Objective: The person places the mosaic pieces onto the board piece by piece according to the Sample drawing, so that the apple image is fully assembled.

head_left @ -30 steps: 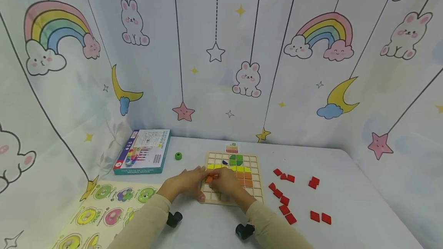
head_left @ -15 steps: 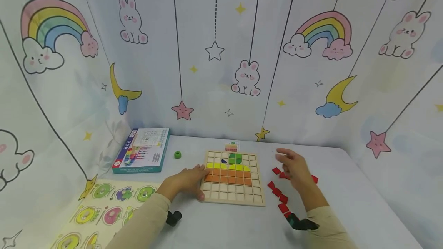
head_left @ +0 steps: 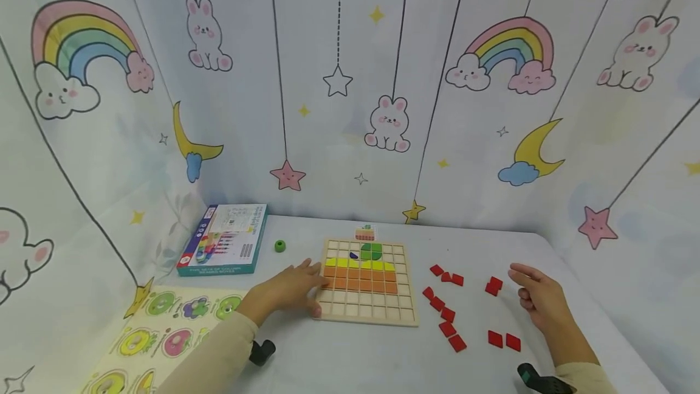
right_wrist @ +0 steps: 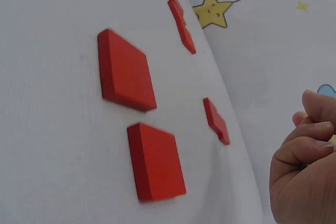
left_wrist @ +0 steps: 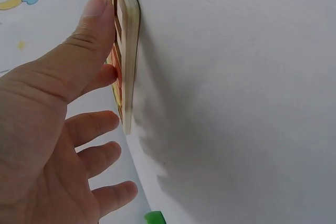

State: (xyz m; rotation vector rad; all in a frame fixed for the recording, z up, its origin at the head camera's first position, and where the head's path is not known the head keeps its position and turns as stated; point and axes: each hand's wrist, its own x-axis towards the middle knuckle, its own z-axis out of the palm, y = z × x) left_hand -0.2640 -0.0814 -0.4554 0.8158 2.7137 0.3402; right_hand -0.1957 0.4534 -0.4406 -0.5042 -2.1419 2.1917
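Your left hand lies, fingers loosely spread, at the left edge of the gridded board, apparently steadying it. Your right hand, loosely curled with nothing visible in it, hovers beside two red tiles on the worktop; more red tiles lie nearer the board, seemingly spread for easy picking. Orange tiles form two rows; beyond, a picture card perhaps serves as reference.

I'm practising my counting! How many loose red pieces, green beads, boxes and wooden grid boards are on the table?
Loose red pieces: 12
Green bead: 1
Box: 1
Wooden grid board: 1
Total: 15
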